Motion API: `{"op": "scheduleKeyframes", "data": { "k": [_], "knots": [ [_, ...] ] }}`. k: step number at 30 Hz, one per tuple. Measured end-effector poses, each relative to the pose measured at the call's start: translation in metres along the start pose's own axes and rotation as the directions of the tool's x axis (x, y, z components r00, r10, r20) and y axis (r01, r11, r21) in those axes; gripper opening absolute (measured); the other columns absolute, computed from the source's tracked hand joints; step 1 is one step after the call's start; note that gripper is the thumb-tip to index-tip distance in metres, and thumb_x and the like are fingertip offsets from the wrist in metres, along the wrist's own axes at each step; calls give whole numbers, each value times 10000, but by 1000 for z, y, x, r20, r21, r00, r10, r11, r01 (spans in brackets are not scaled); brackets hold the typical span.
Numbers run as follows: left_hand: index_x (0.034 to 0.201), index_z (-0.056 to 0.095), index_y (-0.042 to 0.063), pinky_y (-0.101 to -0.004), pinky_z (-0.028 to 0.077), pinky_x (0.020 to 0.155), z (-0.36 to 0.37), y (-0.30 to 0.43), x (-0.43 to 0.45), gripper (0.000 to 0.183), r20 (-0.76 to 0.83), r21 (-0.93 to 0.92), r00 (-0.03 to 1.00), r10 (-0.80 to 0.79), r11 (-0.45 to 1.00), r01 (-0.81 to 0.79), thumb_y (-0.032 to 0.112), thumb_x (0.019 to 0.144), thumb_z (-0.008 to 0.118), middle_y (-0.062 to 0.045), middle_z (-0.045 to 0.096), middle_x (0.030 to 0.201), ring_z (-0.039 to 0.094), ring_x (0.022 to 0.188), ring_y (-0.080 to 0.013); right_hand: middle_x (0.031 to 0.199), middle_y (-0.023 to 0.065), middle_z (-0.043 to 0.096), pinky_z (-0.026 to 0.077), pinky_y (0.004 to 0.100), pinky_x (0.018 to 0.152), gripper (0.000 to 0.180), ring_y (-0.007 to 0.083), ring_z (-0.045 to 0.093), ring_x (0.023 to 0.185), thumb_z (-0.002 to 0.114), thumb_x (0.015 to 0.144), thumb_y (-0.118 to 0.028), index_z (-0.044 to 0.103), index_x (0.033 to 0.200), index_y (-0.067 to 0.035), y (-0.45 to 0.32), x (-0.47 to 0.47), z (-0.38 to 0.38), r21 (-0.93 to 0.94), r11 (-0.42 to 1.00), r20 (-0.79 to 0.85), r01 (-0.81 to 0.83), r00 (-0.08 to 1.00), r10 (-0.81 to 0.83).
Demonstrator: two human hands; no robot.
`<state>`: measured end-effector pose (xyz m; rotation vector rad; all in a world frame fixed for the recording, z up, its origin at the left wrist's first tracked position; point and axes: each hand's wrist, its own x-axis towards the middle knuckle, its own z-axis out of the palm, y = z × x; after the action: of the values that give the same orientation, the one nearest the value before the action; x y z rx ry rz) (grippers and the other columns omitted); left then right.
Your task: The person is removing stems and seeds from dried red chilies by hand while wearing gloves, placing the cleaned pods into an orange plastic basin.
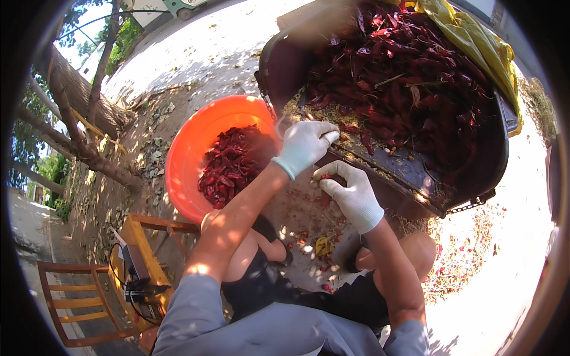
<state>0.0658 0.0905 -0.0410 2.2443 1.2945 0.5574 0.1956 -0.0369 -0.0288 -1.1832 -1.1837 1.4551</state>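
Observation:
My left hand (pixel 307 144), in a white knit glove, hovers at the near edge of a dark metal cart bed (pixel 501 164). Its fingers are curled together, and whether anything is between them is hidden. Below and to the right, my right hand (pixel 349 191), gloved alike, pinches a red dried chili pepper (pixel 326 177) between thumb and fingers. A large heap of dried chili peppers (pixel 414 75) fills much of the cart bed, with loose yellowish seeds (pixel 352 153) along its near edge. Left of my hands, an orange plastic tub (pixel 182 147) holds dark red chili pieces (pixel 229 167).
A yellow sack (pixel 478 40) drapes over the cart's far right side. Chains (pixel 465 208) hang at its corners. A wooden chair (pixel 80 302) bearing electronic devices and cables stands at lower left. A tree (pixel 89 98) rises behind the tub. Pepper scraps (pixel 463 253) litter the ground.

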Motion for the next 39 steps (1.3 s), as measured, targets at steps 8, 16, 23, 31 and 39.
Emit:
{"op": "scheduleKeyframes", "data": {
  "k": [8,16,23,31,39],
  "knots": [
    [1036,753,171,-434,508,839,53,-15,64,226,12,550,938,346,781,-295,296,866,672,-71,699,938,659,934,-297,871,44,679,511,234,549,202,67,603,669,587,904,-110,670,1053,-2,-3,5,-4,66,998,-6,-22,1000,22],
    [964,754,108,-415,496,883,45,-8,60,241,-61,408,966,250,890,-205,315,890,655,-98,695,948,654,961,-294,818,28,649,492,237,556,199,74,572,629,676,922,-164,691,1024,6,-4,10,-17,132,983,-337,-130,926,168],
    [988,741,29,-359,544,808,5,26,-19,230,-240,-84,967,84,991,-107,207,843,744,-136,714,964,698,886,-284,796,22,633,488,233,500,297,55,545,572,697,939,-237,680,1126,-6,8,26,-16,213,971,-537,111,843,22],
    [1006,734,0,-329,551,764,5,29,-57,208,-363,-140,918,162,964,-226,65,809,740,-137,713,908,706,849,-260,900,120,690,529,290,739,300,146,636,812,669,937,-209,666,1127,23,30,34,-5,-207,951,-486,231,819,-305],
    [1017,742,39,-313,562,736,-17,22,-54,205,-377,-166,897,229,936,-309,96,820,755,-128,713,935,709,809,-239,796,188,670,521,343,678,222,275,661,674,649,928,-159,643,1074,7,22,28,-6,-394,890,-366,229,849,-381]
  ]
}}
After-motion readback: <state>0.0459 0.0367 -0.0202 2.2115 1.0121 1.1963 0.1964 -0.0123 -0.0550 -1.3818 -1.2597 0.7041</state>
